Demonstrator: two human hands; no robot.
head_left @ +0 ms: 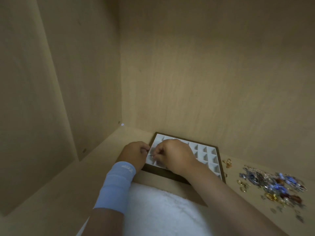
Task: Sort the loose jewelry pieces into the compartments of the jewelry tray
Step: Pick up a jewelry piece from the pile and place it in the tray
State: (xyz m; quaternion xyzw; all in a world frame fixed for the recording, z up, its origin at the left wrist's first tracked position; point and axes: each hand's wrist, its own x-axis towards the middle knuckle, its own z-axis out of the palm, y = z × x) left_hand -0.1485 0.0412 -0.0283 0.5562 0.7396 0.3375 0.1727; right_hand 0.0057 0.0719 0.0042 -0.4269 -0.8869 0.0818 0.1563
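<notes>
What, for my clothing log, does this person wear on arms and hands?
A light blue ribbed sleeve with a white logo covers the left wrist and forearm. The right forearm is bare. Neither left hand nor right hand wears gloves.

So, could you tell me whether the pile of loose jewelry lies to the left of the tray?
No, the pile of loose jewelry lies on the wooden shelf to the right of the tray.

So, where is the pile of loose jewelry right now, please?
In the head view, the pile of loose jewelry lies on the shelf floor at the right, just right of the jewelry tray.
</notes>
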